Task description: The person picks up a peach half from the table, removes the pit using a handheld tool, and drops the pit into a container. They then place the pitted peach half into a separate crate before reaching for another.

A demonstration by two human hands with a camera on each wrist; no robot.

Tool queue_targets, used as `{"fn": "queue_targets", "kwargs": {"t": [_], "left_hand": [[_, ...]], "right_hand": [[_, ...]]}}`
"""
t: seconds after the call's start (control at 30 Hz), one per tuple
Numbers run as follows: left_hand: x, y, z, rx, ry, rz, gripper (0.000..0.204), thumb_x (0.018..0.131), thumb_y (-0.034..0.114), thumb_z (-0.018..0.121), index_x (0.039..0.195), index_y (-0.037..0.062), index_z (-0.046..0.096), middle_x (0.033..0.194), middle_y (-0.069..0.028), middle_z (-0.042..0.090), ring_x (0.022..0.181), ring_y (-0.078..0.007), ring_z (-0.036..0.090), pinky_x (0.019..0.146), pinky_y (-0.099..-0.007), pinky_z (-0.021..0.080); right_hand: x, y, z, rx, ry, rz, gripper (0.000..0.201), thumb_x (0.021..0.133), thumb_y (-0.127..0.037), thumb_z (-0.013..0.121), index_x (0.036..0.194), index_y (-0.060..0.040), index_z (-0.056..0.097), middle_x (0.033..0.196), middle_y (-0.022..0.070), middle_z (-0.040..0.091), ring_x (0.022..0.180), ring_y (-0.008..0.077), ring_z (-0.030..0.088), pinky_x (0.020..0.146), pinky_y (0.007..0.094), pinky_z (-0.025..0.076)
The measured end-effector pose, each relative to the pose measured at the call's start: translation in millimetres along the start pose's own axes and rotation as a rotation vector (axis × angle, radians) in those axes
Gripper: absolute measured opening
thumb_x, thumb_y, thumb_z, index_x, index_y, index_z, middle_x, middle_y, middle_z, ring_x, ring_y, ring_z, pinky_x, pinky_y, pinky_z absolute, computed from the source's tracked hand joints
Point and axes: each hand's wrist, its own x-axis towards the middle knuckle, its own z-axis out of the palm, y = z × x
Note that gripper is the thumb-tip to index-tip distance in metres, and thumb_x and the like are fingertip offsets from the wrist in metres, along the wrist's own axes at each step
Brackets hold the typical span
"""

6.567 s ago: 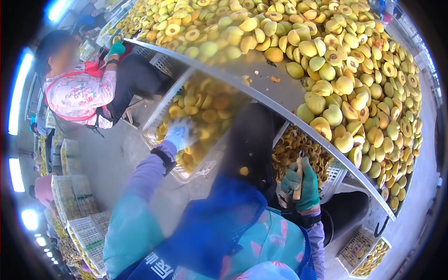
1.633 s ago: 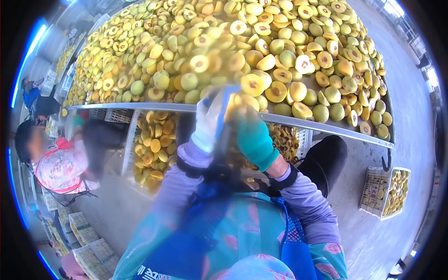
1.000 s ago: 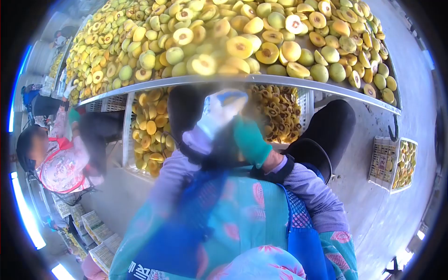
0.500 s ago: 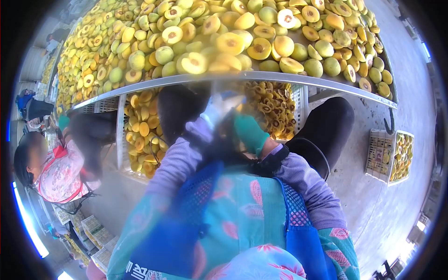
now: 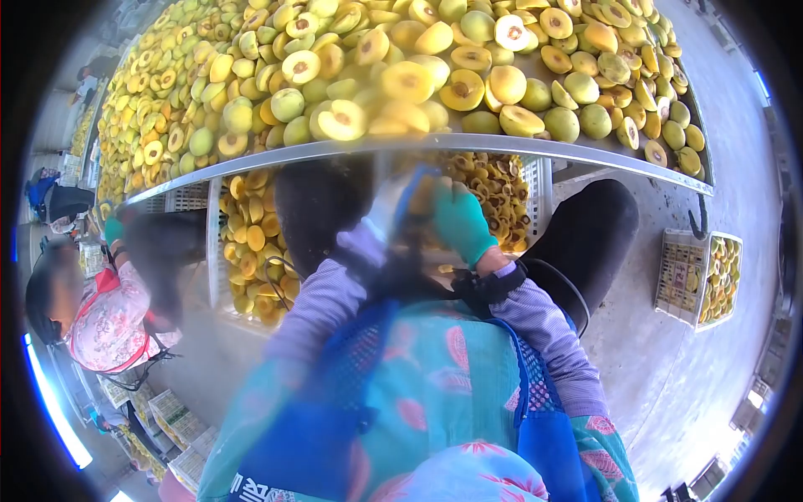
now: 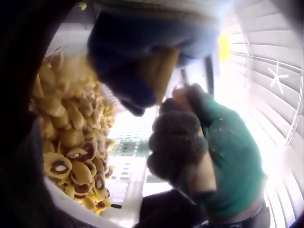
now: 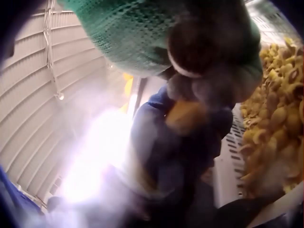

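Note:
My left hand [image 5: 393, 201], in a white and blue glove, is blurred below the table's metal edge. In the left wrist view its curled fingers pinch a yellow fruit piece [image 6: 164, 71]; the fruit piece [image 7: 185, 116] shows in the right wrist view too. Close beside it, my right hand [image 5: 460, 219] wears a green glove with dark fingers. That right hand [image 6: 209, 152] grips a wooden-handled tool, its handle [image 6: 204, 171] across the palm. The tool's working end is blurred near the fruit.
Halved fruit covers the metal-edged table [image 5: 502, 143]. Beneath it stand a crate of yellow fruit pieces [image 5: 255, 234] at left and one of darker-centred pieces [image 5: 502, 197] at right. A full crate [image 5: 682, 276] is on the floor at right. A person [image 5: 109, 322] sits at left.
Earlier the left hand was over the left crate; both hands then came together at the table and moved down below its edge. Lately the right hand has risen slightly and the view has shifted a little.

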Motion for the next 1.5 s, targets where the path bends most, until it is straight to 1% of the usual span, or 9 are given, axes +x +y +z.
{"fn": "queue_targets", "kwargs": {"t": [0.43, 0.63, 0.83, 1.0, 1.1, 1.17, 1.33, 1.47, 1.5], "left_hand": [[-3.7, -9.6, 8.1, -0.102, 0.195, -0.132, 0.041, 0.08, 0.007, 0.057, 0.121, 0.0068, 0.055, 0.115, -0.0119, 0.061, 0.099, -0.0277, 0.063, 0.083, -0.0333, 0.052], [-2.5, -15.9, 13.5, -0.103, 0.272, -0.088, 0.032, 0.085, 0.01, 0.055, 0.117, 0.006, 0.06, 0.111, -0.0121, 0.063, 0.094, -0.0229, 0.064, 0.081, -0.0299, 0.05], [5.9, -23.3, 25.5, -0.309, 0.236, -0.301, 0.023, 0.088, 0.014, 0.055, 0.106, 0.0037, 0.066, 0.1, -0.0114, 0.067, 0.088, -0.0202, 0.064, 0.077, -0.0291, 0.049], [17.1, -20.5, 18.3, -0.193, 0.022, -0.356, 0.028, 0.084, 0.025, 0.062, 0.101, 0.0034, 0.068, 0.091, -0.0136, 0.069, 0.082, -0.0226, 0.066, 0.075, -0.0309, 0.05], [24.8, -12.7, 10.7, -0.144, -0.118, -0.402, 0.03, 0.083, 0.029, 0.064, 0.098, 0.0038, 0.069, 0.09, -0.0143, 0.069, 0.083, -0.0243, 0.067, 0.076, -0.0323, 0.05], [27.8, -7.4, 9.0, -0.111, -0.122, -0.4, 0.03, 0.082, 0.029, 0.065, 0.097, 0.004, 0.069, 0.092, -0.0143, 0.069, 0.085, -0.0248, 0.066, 0.078, -0.0329, 0.05], [20.5, -24.4, 29.7, -0.236, 0.145, -0.347, 0.023, 0.08, 0.02, 0.071, 0.096, 0.0041, 0.07, 0.091, -0.0088, 0.07, 0.088, -0.0191, 0.065, 0.083, -0.032, 0.049], [29.7, -13.9, 14.9, -0.258, -0.153, -0.463, 0.028, 0.079, 0.03, 0.068, 0.093, 0.0052, 0.071, 0.092, -0.0128, 0.07, 0.091, -0.0281, 0.065, 0.084, -0.0336, 0.048], [28.3, -18.6, 20.1, -0.23, -0.078, -0.358, 0.021, 0.081, 0.02, 0.068, 0.091, 0.0011, 0.07, 0.08, -0.0104, 0.069, 0.072, -0.0155, 0.063, 0.068, -0.0268, 0.048]], "right_hand": [[-10.4, 6.8, 46.0, -0.002, 0.27, -0.244, 0.026, 0.087, -0.015, 0.053, 0.108, 0.0012, 0.05, 0.091, 0.0182, 0.054, 0.077, 0.034, 0.054, 0.068, 0.043, 0.046], [-13.4, -11.8, 59.4, 0.875, 0.296, 0.088, 0.027, 0.097, -0.024, 0.044, 0.106, 0.0, 0.053, 0.094, 0.0159, 0.061, 0.08, 0.0249, 0.061, 0.067, 0.0368, 0.049], [-5.7, -23.6, 4.4, 1.081, -0.192, 0.562, 0.027, 0.096, -0.023, 0.044, 0.098, -0.0005, 0.058, 0.089, 0.0134, 0.063, 0.08, 0.0194, 0.062, 0.064, 0.0346, 0.05], [-17.2, 15.1, 55.6, 0.005, -0.012, -0.439, 0.025, 0.089, -0.026, 0.055, 0.084, -0.0025, 0.062, 0.08, 0.0119, 0.063, 0.064, 0.0184, 0.061, 0.052, 0.0319, 0.048], [-18.8, 11.5, 46.2, 0.058, 0.13, -0.385, 0.02, 0.081, -0.023, 0.061, 0.079, -0.0031, 0.063, 0.076, 0.0136, 0.062, 0.06, 0.024, 0.061, 0.052, 0.0359, 0.049], [-26.1, 2.0, 38.1, 0.965, -0.167, 0.173, 0.015, 0.08, -0.018, 0.06, 0.081, -0.0026, 0.062, 0.077, 0.0159, 0.062, 0.063, 0.028, 0.061, 0.055, 0.0396, 0.049], [-25.8, 27.1, 122.7, 0.259, -0.086, -0.085, 0.013, 0.072, -0.012, 0.059, 0.081, -0.0053, 0.066, 0.065, 0.0137, 0.058, 0.058, 0.0331, 0.058, 0.057, 0.0448, 0.047], [-10.0, -21.4, 28.4, 1.511, -0.135, 0.81, 0.036, 0.094, -0.033, 0.042, 0.093, -0.002, 0.059, 0.075, 0.0141, 0.06, 0.063, 0.026, 0.058, 0.054, 0.0385, 0.045], [-9.2, -17.9, 20.5, 1.537, -0.2, 0.812, 0.037, 0.094, -0.035, 0.042, 0.093, -0.0023, 0.059, 0.074, 0.0126, 0.06, 0.061, 0.0246, 0.057, 0.052, 0.0376, 0.044]]}}
